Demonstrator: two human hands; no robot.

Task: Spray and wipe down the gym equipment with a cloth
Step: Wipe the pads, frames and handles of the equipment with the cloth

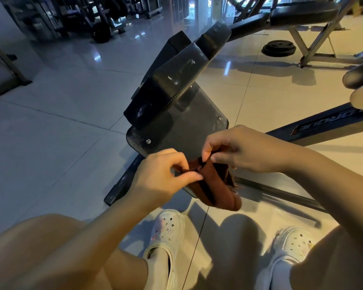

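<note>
A rust-brown cloth (pixel 215 187) with dark stripes hangs folded between my hands, just in front of a black gym machine. My left hand (pixel 161 174) pinches the cloth's left edge between thumb and fingers. My right hand (pixel 243 149) pinches its upper edge from the right. Behind the cloth stands the machine's flat black metal plate (pixel 189 126) with bolts, and above it sit stacked black pads (pixel 172 82), scuffed with white marks. No spray bottle is in view.
A blue frame bar (pixel 323 124) with lettering runs off to the right. A bench (pixel 302 13) and weight plates (pixel 279 48) stand on the tiled floor at the back right. My white clogs (pixel 166 237) are below, knees at both lower corners.
</note>
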